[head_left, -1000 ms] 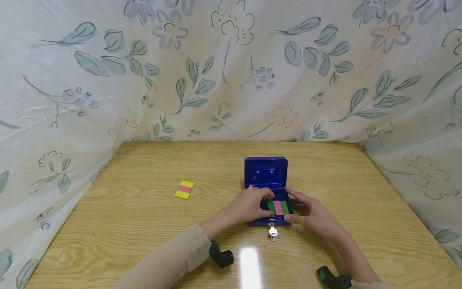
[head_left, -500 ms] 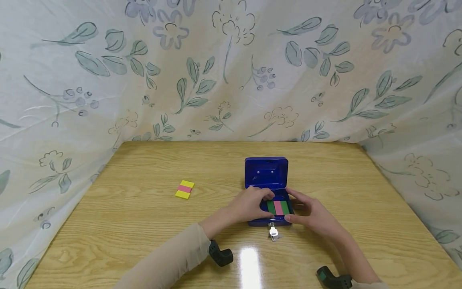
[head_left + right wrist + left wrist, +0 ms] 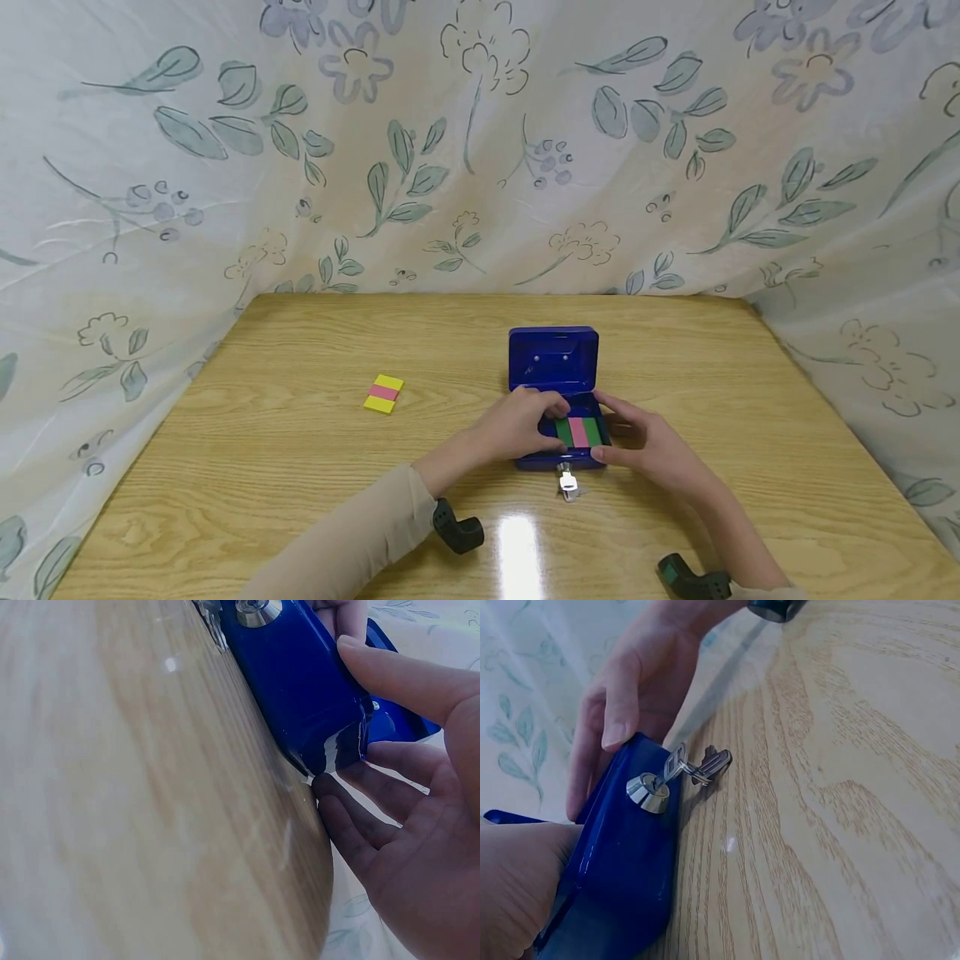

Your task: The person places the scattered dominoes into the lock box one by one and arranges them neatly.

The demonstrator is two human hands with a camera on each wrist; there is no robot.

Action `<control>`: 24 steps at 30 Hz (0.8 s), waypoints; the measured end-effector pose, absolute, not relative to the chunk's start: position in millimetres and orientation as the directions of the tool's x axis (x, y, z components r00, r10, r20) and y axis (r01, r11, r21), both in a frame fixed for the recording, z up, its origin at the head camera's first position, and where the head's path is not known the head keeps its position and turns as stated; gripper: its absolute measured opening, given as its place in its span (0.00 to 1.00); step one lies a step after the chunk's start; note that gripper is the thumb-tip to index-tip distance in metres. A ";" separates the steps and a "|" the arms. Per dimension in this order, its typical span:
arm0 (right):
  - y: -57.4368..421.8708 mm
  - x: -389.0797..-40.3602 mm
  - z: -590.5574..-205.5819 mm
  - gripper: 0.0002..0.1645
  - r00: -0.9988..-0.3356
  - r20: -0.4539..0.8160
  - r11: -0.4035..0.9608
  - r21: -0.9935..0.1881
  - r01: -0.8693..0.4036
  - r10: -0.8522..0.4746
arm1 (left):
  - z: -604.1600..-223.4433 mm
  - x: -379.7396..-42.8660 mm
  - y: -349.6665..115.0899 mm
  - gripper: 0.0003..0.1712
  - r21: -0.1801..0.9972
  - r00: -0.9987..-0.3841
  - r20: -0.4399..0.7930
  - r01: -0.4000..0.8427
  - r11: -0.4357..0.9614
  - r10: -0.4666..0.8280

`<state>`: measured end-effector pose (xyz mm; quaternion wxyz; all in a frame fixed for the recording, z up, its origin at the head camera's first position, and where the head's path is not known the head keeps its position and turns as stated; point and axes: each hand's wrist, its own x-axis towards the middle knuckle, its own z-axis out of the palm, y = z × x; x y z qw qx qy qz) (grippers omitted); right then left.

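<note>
A blue metal cash box (image 3: 552,358) stands on the table with its lid raised. In its lock sits a key, with more keys (image 3: 714,766) hanging from a ring. A flat green, pink and green striped bundle (image 3: 577,432) lies inside. My left hand (image 3: 517,425) reaches over the box's left wall, fingers and thumb curled about the bundle's far and near edges; their tips are partly hidden. My right hand (image 3: 656,446) holds the box's right end, its thumb (image 3: 390,669) on the near corner and its fingers along the side.
A yellow, pink and yellow striped bundle (image 3: 383,393) lies left of the box. The wooden table (image 3: 300,450) meets a flowered cloth (image 3: 480,208) at the back and sides. Each wrist carries a black camera (image 3: 457,529).
</note>
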<state>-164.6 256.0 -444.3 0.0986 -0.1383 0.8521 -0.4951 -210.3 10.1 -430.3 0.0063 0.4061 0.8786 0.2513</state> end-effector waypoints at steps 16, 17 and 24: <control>255.9 -165.0 -442.9 0.48 -0.939 -0.019 0.468 -0.870 -0.154 -0.343 | -430.1 -211.4 10.4 0.26 0.445 -0.664 0.192 0.715 0.539 0.723; 255.8 -164.8 -442.5 0.48 -0.939 -0.021 0.470 -0.870 -0.151 -0.342 | -430.1 -211.4 10.4 0.26 0.447 -0.664 0.191 0.714 0.539 0.723; 253.8 -163.7 -440.9 0.47 -0.942 -0.036 0.479 -0.867 -0.137 -0.334 | -430.1 -210.9 9.5 0.26 0.452 -0.665 0.190 0.712 0.537 0.722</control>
